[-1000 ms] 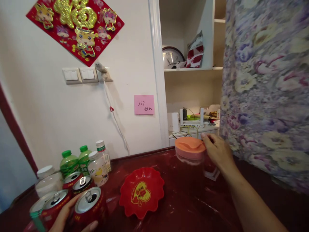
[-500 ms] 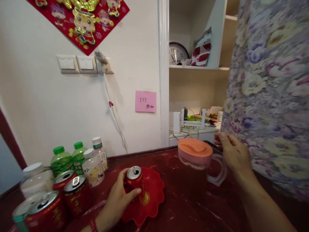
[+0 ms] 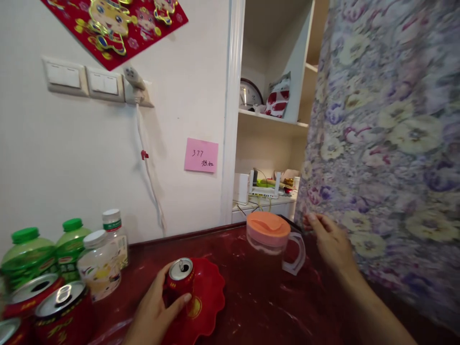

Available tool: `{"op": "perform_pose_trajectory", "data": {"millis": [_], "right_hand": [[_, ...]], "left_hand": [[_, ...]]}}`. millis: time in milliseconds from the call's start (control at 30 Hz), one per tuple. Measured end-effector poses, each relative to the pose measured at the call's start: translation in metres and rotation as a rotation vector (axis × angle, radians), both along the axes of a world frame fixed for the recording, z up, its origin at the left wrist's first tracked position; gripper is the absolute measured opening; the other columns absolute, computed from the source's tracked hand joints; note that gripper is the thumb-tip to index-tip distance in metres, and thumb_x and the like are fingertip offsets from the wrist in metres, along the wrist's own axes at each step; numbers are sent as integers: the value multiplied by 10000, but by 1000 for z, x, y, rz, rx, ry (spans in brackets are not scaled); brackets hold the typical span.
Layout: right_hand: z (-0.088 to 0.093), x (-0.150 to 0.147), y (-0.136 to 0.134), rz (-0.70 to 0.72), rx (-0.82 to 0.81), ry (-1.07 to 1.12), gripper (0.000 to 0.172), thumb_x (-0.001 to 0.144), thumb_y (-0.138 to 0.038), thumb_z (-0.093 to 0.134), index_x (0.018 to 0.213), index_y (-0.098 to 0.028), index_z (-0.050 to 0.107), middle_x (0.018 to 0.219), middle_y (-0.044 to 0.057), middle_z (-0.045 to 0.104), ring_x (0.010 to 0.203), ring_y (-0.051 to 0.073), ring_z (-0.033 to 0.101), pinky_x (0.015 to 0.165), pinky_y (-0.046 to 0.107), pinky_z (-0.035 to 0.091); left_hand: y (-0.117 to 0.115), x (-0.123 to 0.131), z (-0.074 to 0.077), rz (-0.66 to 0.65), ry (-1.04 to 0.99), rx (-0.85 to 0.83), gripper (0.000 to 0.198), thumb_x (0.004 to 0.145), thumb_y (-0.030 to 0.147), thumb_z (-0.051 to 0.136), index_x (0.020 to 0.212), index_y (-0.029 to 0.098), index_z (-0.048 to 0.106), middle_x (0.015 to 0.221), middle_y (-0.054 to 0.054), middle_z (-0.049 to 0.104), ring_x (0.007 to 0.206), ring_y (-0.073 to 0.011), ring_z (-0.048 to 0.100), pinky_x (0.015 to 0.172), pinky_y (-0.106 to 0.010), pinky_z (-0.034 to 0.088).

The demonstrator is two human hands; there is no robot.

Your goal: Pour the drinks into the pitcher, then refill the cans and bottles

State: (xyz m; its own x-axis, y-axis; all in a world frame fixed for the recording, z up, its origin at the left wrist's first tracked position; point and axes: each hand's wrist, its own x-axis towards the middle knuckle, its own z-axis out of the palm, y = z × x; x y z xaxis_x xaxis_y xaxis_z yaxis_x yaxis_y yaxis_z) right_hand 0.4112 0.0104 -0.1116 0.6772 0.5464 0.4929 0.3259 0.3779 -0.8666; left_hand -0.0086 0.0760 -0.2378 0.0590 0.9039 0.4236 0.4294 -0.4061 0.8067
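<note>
My left hand [image 3: 157, 306] is wrapped round an opened red drink can [image 3: 180, 282], thumb in front and fingers behind. The can stands upright over a red scalloped plate [image 3: 214, 306]; whether its base touches the plate is hidden. On the right, my right hand [image 3: 331, 242] hovers over the table beside the floral curtain [image 3: 377, 191], its fingers curled and thumb pressed toward them. What they hold, if anything, cannot be made out. Left of that hand stands a clear pitcher [image 3: 267, 244] with an orange lid and a clear handle.
At left stand several opened red cans [image 3: 64, 311], green-capped bottles [image 3: 30, 256] and white-capped clear jars [image 3: 99, 268]. Behind the dark red table [image 3: 247, 306] are the wall with a hanging power cord [image 3: 150, 182], and a shelf holding a white router [image 3: 264, 190].
The view has turned to the right, so everything appears farther left. My left hand still grips the can over the plate. My right hand stays near the curtain with fingers curled.
</note>
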Motion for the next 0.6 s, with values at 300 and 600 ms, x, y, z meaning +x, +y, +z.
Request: {"op": "perform_pose_trajectory", "data": {"millis": [300,600], "right_hand": [[-68,-30,3,230,-62,342,649,646,-820,782,766,-193,668,688,27,637,651,221,630,536,305,518],[-83,-50,11,272,70,540,704,565,-834,841,666,-204,545,550,-57,443,475,91,393,439,218,395]], "left_hand": [[-13,4,11,36,-38,48,681,734,470,777,1345,219,609,1324,-138,728,1250,-377,678,1092,-523,537],[-6,1,-9,12,-5,19,766,793,460,730,1478,214,491,1500,-163,604,1414,-370,546,1209,-569,403]]}}
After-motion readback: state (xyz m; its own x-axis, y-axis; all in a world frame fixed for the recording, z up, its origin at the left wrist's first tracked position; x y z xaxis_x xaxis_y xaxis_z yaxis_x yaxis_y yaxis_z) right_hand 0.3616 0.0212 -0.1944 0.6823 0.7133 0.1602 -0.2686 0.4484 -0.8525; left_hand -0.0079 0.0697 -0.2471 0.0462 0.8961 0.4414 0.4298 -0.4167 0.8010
